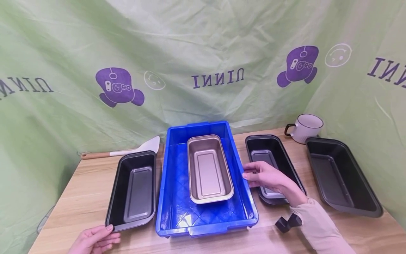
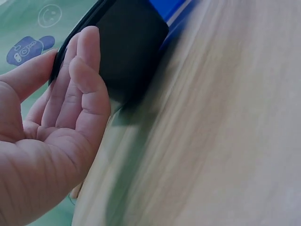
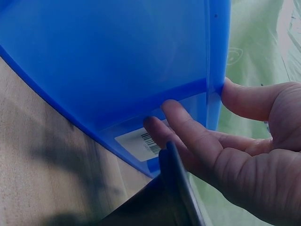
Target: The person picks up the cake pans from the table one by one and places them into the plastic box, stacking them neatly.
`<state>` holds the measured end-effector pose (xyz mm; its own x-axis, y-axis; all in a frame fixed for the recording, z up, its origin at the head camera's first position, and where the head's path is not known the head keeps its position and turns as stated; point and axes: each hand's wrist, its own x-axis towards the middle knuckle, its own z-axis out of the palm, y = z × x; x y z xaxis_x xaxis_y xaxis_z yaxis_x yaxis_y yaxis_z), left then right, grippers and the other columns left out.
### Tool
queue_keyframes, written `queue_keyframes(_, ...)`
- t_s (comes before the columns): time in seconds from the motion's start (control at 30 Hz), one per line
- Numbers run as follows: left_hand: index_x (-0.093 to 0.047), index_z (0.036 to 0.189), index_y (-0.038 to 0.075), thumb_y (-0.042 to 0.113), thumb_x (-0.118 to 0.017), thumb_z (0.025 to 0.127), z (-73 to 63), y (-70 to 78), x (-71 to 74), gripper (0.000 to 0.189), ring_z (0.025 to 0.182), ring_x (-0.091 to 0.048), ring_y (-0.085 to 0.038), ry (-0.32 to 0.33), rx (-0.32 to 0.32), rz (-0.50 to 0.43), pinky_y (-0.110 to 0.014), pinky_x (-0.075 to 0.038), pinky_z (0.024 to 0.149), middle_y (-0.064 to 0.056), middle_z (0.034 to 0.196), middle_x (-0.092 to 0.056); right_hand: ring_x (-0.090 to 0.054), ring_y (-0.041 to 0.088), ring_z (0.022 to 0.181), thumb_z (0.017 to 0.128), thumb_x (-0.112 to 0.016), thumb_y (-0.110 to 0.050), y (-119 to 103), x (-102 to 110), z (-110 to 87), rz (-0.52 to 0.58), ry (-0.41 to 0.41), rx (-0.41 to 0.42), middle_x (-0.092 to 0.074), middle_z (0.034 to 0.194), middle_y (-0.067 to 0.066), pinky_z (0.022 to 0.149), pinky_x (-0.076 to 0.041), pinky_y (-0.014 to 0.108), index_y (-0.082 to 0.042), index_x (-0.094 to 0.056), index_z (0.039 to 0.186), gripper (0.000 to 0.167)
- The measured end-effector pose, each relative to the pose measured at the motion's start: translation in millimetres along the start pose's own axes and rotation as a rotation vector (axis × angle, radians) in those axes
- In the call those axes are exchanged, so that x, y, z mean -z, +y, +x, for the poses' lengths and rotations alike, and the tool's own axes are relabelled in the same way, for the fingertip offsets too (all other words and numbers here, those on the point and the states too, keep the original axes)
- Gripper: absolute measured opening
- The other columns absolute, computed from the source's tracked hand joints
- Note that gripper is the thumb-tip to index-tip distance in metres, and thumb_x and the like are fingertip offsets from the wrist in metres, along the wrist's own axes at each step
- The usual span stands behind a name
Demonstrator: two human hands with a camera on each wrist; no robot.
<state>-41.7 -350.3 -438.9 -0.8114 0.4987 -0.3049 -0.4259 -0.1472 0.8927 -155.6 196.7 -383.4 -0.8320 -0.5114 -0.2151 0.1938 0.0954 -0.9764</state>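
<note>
The left hand [image 1: 96, 241] pinches the near-left corner of a dark loaf pan [image 1: 139, 192] left of the blue bin [image 1: 207, 230]. The right hand [image 1: 269, 178], fingers loosely extended, touches the bin's right side, thumb at the rim. A gold pan [image 1: 209, 173] sits inside the bin. On the table [image 1: 85, 194], a second dark pan [image 1: 262, 155] and third dark pan [image 1: 344, 176] stand right; a spatula [image 1: 149, 145] lies far left.

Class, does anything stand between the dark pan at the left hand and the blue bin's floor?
Yes: the bin's left wall rises between the dark pan and the bin's floor, which the gold pan partly covers.
</note>
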Motion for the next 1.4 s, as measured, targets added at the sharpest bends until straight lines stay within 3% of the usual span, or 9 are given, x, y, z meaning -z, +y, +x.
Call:
queue_keyframes(0.33,-0.074,0.1,0.019,0.012,-0.042,0.103,1.0,-1.7,-5.9,0.033,0.097,-0.068,-0.014,0.01,-0.064,-0.019,-0.023,-0.052,0.085,-0.004,0.101,-0.072,-0.063,0.019,0.096,0.094,-0.056,-0.003,-1,1,-0.3,-0.002,0.0,-0.004,-0.053,0.123,0.03,0.086,-0.054,0.04,0.025,-0.025,0.136,0.058)
queue_keyframes(0.57,-0.075,0.102,0.016,0.009,-0.039,0.103,-0.2,2.6,-16.8,0.037,0.096,-0.068,-0.015,0.069,-0.127,-0.077,-0.022,-0.053,0.083,-0.006,0.1,-0.072,-0.062,0.02,0.098,0.095,-0.055,-0.002,-1,1,-0.3,0.005,0.0,-0.003,-0.053,0.124,0.031,0.088,-0.053,0.041,0.025,-0.023,0.136,0.059)
queue_keyframes(0.73,-0.071,0.11,0.006,0.002,-0.031,0.104,0.9,4.0,-20.9,0.041,0.101,-0.066,-0.021,-0.049,-0.255,-0.234,-0.025,-0.053,0.085,-0.014,0.106,-0.069,-0.062,0.021,0.098,0.095,-0.055,-0.002,0,1,0.2,0.012,-0.009,-0.005,-0.053,0.124,0.03,0.088,-0.053,0.041,0.024,-0.023,0.137,0.059)
queue_keyframes(0.87,-0.066,0.118,0.0,-0.002,-0.025,0.104,4.7,5.9,-24.0,0.043,0.106,-0.064,-0.025,-0.143,-0.353,-0.29,-0.028,-0.052,0.088,-0.018,0.111,-0.066,-0.063,0.019,0.096,0.095,-0.055,-0.002,0,1,0.2,0.012,-0.012,-0.002,-0.056,0.12,0.026,0.086,-0.054,0.039,0.024,-0.024,0.136,0.057)
queue_keyframes(1.07,-0.068,0.115,0.002,0.0,-0.025,0.104,9.0,13.4,-29.7,0.045,0.104,-0.065,-0.023,-0.077,-0.379,-0.256,-0.029,-0.053,0.088,-0.015,0.11,-0.067,-0.063,0.019,0.096,0.095,-0.055,-0.002,1,-1,-0.2,0.019,-0.01,-0.008,-0.055,0.121,0.025,0.087,-0.054,0.039,0.024,-0.024,0.136,0.059)
queue_keyframes(1.27,-0.067,0.116,-0.001,-0.003,-0.017,0.103,20.9,27.3,-42.0,0.051,0.103,-0.066,-0.023,-0.097,-0.466,-0.214,-0.029,-0.053,0.088,-0.016,0.109,-0.068,-0.063,0.019,0.094,0.095,-0.055,-0.002,-2,-1,-2.1,0.014,-0.011,-0.003,-0.057,0.119,0.026,0.086,-0.054,0.039,0.025,-0.026,0.135,0.057)
queue_keyframes(1.4,-0.068,0.114,0.0,-0.003,-0.019,0.103,28.9,37.9,-52.9,0.051,0.102,-0.067,-0.021,-0.059,-0.468,-0.181,-0.027,-0.054,0.085,-0.015,0.106,-0.069,-0.063,0.019,0.095,0.095,-0.055,-0.002,-3,-1,-2.7,0.021,-0.012,0.0,-0.056,0.12,0.026,0.087,-0.054,0.039,0.024,-0.026,0.136,0.057)
